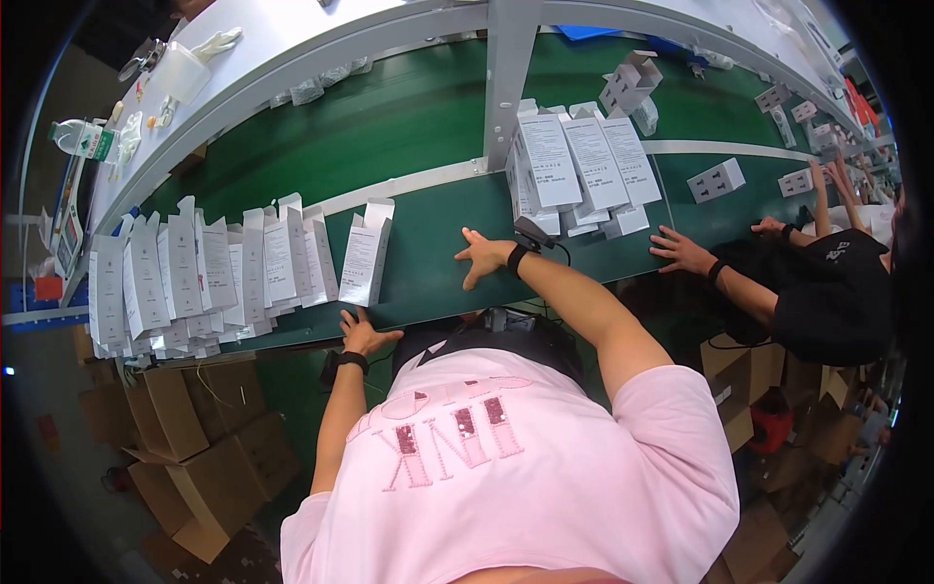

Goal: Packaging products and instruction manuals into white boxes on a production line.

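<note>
Carton (364,258), tall and white, sits on the green table (423,219) just beyond the left hand (364,336), which is spread at the near edge; the right hand (484,257), also spread, is between the carton and stacked white boxes (590,161).

Free green tabletop (420,238) separates lone box (365,258) from right hand (488,256).

Head view. Along the green surface (423,263) we see a crowded row of white boxes (216,268) at left and a stacked group of white boxes (545,161) farther right. Between them we note a single white box (365,258), its end flap raised. The left hand (366,336), fingers spread, lies just beside its near end; the right hand (484,258), likewise splayed, holds nothing. At right we find a co-worker's hand (686,253).
</note>
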`<state>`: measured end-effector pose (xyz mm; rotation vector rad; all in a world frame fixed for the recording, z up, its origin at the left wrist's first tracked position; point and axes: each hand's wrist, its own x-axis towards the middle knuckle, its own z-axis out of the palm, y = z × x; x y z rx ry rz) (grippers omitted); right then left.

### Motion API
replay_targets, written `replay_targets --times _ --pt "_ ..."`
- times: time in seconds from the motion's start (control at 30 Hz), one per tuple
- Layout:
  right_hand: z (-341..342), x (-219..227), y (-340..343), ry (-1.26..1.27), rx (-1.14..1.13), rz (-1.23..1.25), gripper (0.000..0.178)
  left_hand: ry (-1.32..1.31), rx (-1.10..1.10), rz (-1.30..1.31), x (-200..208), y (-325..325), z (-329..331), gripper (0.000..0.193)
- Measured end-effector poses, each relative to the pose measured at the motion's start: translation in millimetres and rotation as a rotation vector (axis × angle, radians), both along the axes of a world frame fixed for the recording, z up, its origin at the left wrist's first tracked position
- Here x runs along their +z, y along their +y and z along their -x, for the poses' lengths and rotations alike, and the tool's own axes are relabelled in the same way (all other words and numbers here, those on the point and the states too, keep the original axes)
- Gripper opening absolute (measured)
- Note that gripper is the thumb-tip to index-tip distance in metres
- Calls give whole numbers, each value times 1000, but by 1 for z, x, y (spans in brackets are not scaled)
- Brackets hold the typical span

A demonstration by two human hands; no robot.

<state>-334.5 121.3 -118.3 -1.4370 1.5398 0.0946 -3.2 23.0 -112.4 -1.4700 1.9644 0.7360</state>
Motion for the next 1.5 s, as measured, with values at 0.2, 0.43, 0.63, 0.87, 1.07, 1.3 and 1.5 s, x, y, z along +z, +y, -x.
replay_targets --times 0.2,0.43,0.63,0.87,1.07,1.3,1.5 --pt "3 2 -8 26 7 -37 97 35 5 36 -4 -1 -1 140" --pt "2 2 -12 31 43 -13 97 38 21 76 2 5 1 138" --pt "-4 66 -7 -126 -253 135 88 53 28 66 -1 3 3 136" --pt "72 347 91 -99 -596 265 57 112 66 60 -1 10 -5 132" --pt "315 258 94 905 -885 587 57 154 6 31 1 -4 0 130" --pt "365 126 17 345 -958 148 58 136 48 33 -1 4 -10 127" --pt "415 107 42 707 -839 512 36 180 48 37 7 2 -1 124"
